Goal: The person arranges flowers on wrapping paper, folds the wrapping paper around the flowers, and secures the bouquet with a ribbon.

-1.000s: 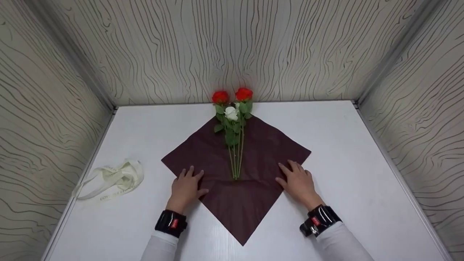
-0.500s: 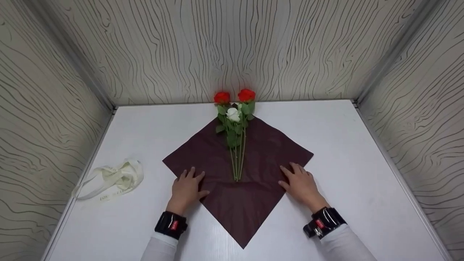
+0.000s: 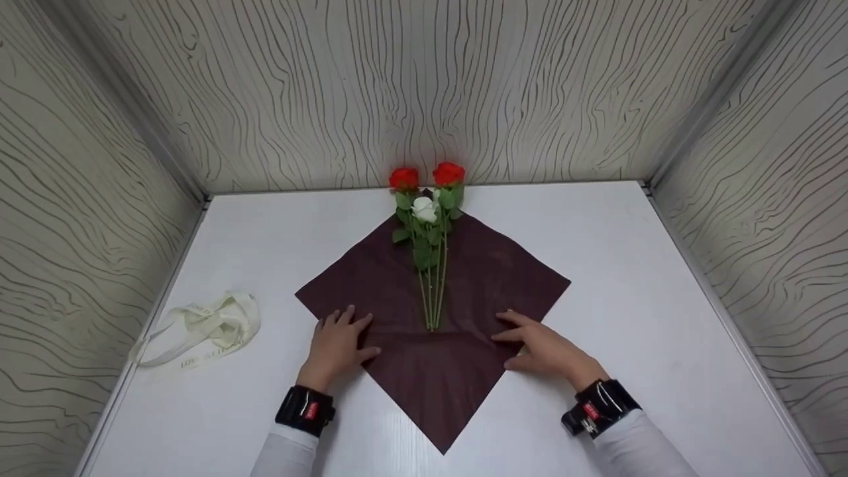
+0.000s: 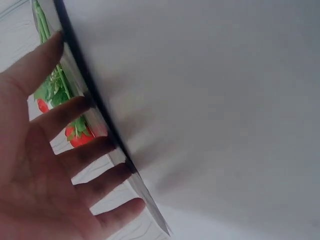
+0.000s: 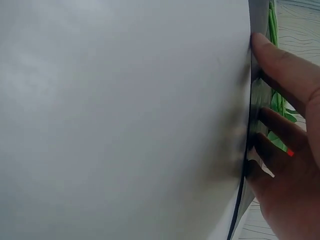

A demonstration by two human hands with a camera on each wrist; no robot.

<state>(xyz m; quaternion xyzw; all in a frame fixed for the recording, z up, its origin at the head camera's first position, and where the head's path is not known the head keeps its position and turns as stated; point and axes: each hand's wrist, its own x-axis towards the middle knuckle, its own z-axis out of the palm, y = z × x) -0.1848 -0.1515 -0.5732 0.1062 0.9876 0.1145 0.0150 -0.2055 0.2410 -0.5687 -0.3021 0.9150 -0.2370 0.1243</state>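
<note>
A dark maroon sheet of wrapping paper (image 3: 490, 265) lies flat in a diamond on the table. Two red roses (image 3: 448, 173) and a white rose (image 3: 424, 209) rest on its upper half, their green stems (image 3: 432, 298) running down to its middle. On the paper's lower left edge my left hand (image 3: 334, 344) rests with fingers spread; in the left wrist view those fingers (image 4: 75, 112) lie straight. My right hand (image 3: 546, 348) touches the lower right edge, fingertips on the paper, fingers extended and nothing gripped.
A loose cream ribbon (image 3: 222, 324) with printed lettering lies in loops at the left of the white table (image 3: 609, 245). Wood-grain-patterned panels (image 3: 424, 86) rise at the back and both sides. The red rose heads reach over the table's back edge, close to the rear panel.
My right hand has shifted slightly down and inward along the paper's edge, its fingers now pointing more to the left. My left hand stays almost where it was.
</note>
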